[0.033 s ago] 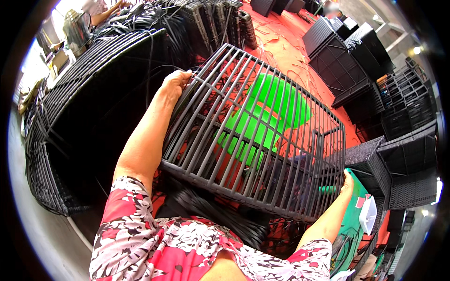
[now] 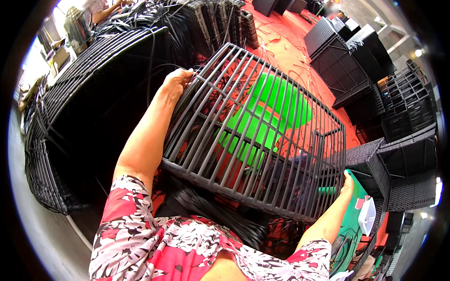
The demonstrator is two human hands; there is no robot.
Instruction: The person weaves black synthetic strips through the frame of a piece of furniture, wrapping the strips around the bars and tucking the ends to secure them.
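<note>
A black slatted frame (image 2: 243, 198), box-like with long parallel bars, hangs tilted in front of my body between my two hands. My left hand (image 2: 177, 81) is closed on its left end near the far corner, fingertips at the edge bar. Low on the right end, my right hand (image 2: 346, 185) grips the frame, with its thumb showing and its other fingers mostly hidden behind. Through the bars a bright green plastic chair (image 2: 300, 112) shows on the red floor. Loose black strips (image 2: 197, 206) lie below the frame, close to me.
At left stands a large black woven piece (image 2: 103, 54) with strips heaped behind it. Black woven furniture (image 2: 340, 65) is stacked at right, beyond a green board (image 2: 355, 196) holding a white tray (image 2: 367, 216). Scraps litter the red floor (image 2: 276, 37). Other people appear far back.
</note>
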